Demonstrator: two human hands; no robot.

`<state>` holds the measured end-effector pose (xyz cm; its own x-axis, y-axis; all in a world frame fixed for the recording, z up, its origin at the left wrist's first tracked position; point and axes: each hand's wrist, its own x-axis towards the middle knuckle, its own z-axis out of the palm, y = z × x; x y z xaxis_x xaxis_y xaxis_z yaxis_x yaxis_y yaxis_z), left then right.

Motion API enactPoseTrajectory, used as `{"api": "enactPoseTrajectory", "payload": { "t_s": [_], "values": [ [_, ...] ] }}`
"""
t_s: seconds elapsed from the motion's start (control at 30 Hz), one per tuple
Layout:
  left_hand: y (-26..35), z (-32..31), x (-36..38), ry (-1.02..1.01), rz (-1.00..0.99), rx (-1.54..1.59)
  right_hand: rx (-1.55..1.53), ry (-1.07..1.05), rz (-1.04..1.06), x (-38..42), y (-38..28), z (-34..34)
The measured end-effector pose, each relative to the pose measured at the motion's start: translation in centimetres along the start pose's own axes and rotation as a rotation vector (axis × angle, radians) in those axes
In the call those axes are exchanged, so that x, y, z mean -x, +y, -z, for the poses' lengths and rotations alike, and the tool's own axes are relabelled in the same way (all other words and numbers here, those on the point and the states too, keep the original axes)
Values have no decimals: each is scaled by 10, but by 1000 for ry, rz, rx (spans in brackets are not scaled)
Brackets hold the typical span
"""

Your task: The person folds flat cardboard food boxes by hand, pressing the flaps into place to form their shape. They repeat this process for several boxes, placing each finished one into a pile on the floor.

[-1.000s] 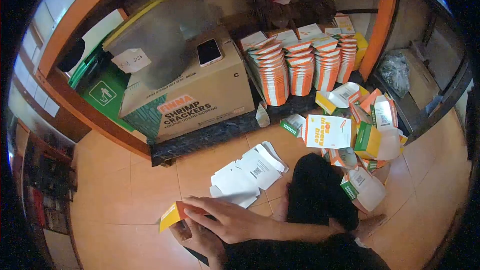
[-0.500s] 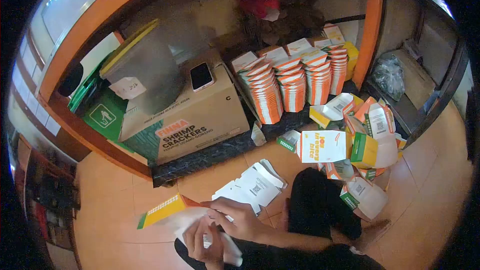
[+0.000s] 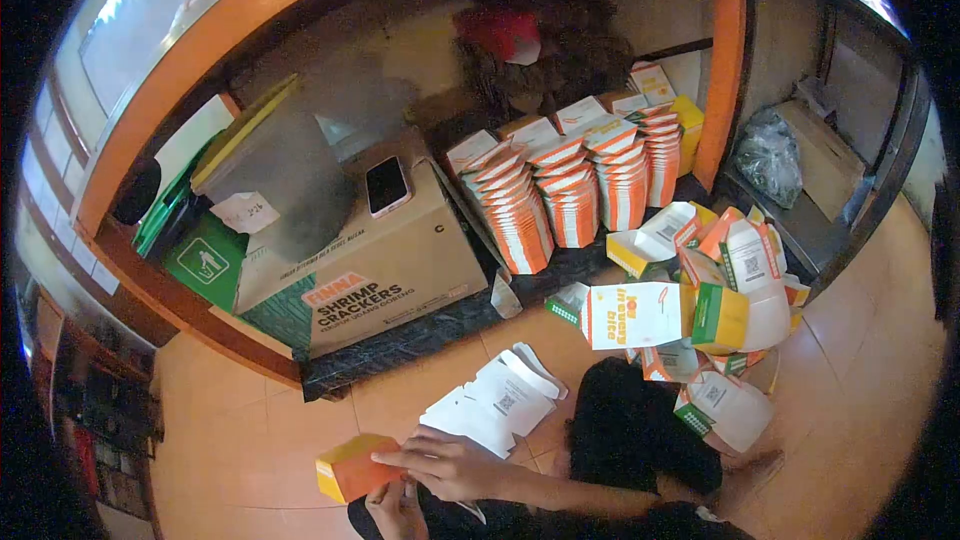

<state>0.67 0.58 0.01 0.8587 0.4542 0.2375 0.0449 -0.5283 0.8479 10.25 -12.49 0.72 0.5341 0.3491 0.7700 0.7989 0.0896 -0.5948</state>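
An orange and yellow carton (image 3: pixel 362 467) is held over the floor at the lower left, with its orange side towards the camera. My left hand (image 3: pixel 396 512) is closed on its lower right edge, near the bottom of the view. From the right, my right hand (image 3: pixel 452 467) reaches across and grips the carton's right side, fingers along the orange panel. Just beyond the hands, flat white carton blanks (image 3: pixel 505 402) with a printed code lie on the tiled floor.
Opened cartons (image 3: pixel 740 315) lie heaped at the right beside my dark-clothed knee (image 3: pixel 625 420). Stacks of folded orange and white cartons (image 3: pixel 510 215) stand on the low shelf. A cardboard box (image 3: pixel 395 290) carries a phone (image 3: pixel 387 186). An orange post (image 3: pixel 722 70) rises behind.
The carton has turned from a loose, partly flat shape to a boxier one, orange side showing. My left hand has moved down and slightly left. The view has shifted slightly.
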Motion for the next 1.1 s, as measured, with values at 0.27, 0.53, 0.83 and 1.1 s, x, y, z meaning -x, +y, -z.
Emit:
{"api": "enactPoseTrajectory", "payload": {
  "t_s": [0.27, 0.53, 0.83, 1.1],
  "values": [
    [8, -13, 5, 48, 475, 748, -3, 72, -89, 2, 5, 2],
    [7, -17, 15, 27, 457, 685, -169, 46, -252, -6, -8, 10],
    [-8, -15, 12, 18, 545, 840, -100, -120, -138, 3, 2, 8],
    [30, -21, -7, 229, 287, 1011, -12, -306, -200, 3, -13, 14]
  ]
}}
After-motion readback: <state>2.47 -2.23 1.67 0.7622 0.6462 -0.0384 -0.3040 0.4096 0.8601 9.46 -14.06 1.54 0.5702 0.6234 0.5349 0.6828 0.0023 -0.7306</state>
